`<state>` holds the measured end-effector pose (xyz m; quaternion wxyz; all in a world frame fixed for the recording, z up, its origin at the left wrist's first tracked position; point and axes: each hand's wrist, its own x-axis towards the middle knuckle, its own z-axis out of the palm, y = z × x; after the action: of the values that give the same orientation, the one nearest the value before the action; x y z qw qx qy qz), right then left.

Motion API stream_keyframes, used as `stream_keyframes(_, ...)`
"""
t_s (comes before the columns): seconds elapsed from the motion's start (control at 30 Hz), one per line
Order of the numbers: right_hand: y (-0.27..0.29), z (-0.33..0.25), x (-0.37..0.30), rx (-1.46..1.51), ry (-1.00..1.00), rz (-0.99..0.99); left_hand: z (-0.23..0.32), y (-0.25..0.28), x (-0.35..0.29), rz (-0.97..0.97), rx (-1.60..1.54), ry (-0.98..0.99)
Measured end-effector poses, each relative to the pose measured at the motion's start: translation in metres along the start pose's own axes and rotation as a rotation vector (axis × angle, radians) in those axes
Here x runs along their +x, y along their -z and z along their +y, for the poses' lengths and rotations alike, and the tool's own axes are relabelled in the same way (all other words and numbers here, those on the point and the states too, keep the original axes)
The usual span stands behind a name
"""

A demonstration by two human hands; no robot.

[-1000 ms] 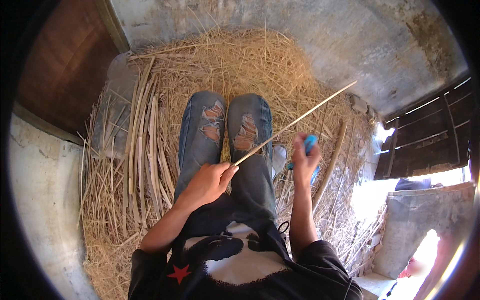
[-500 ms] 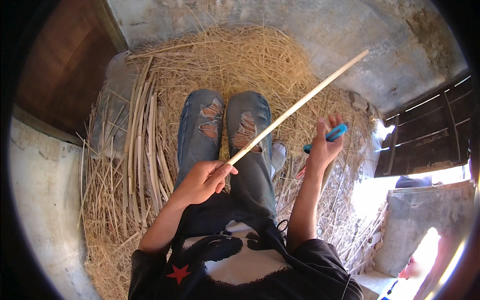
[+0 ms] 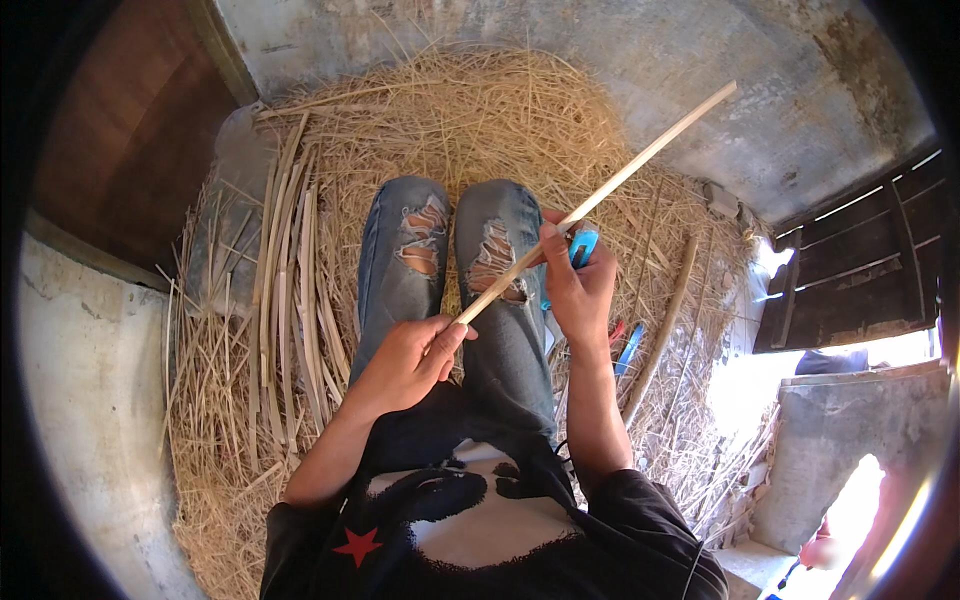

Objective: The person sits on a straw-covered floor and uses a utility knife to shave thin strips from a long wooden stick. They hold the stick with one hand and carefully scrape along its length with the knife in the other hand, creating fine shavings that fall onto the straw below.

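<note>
A long pale wooden strip (image 3: 650, 150), perhaps split bamboo, slants up to the right across my knees. Its lower end is gripped between the thumb and fingers of my left hand (image 3: 405, 365). Farther along, beside my right knee, my right hand (image 3: 583, 295) is closed around a blue utility knife (image 3: 582, 248). The thumb and fingertips of that hand meet the strip around its middle. I cannot make out the blade; fingers and strip cover part of the knife.
Straw-like shavings (image 3: 480, 110) cover the floor. Several long strips (image 3: 290, 270) lie to my left by a grey slab-like thing (image 3: 235, 170). On the right are a round stick (image 3: 668, 320) and a blue-handled tool (image 3: 629, 348). A stained wall (image 3: 450, 30) stands ahead.
My right hand has moved left with the utility knife and now touches the strip. The left hand keeps its grip, and the strip's far end is slightly higher in view.
</note>
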<state>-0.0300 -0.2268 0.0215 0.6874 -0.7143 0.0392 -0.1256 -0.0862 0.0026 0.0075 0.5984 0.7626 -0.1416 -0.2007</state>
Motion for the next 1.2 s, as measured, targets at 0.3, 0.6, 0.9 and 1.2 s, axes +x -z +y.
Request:
stream_keyframes(0.3,-0.016,-0.007,-0.020,-0.017,-0.020,-0.186,-0.002,-0.015,0.005,0.193,0.037,-0.096)
stream_keyframes(0.6,-0.016,-0.006,-0.016,0.147,-0.123,-0.221,-0.012,-0.010,0.005,0.337,0.241,-0.263)
stream_keyframes(0.9,-0.021,0.005,-0.018,0.164,-0.054,-0.266,-0.020,-0.013,0.009,0.384,0.026,-0.217)
stream_keyframes(1.2,-0.020,0.008,-0.018,0.146,-0.075,-0.266,-0.016,-0.011,0.007,0.356,0.031,-0.159)
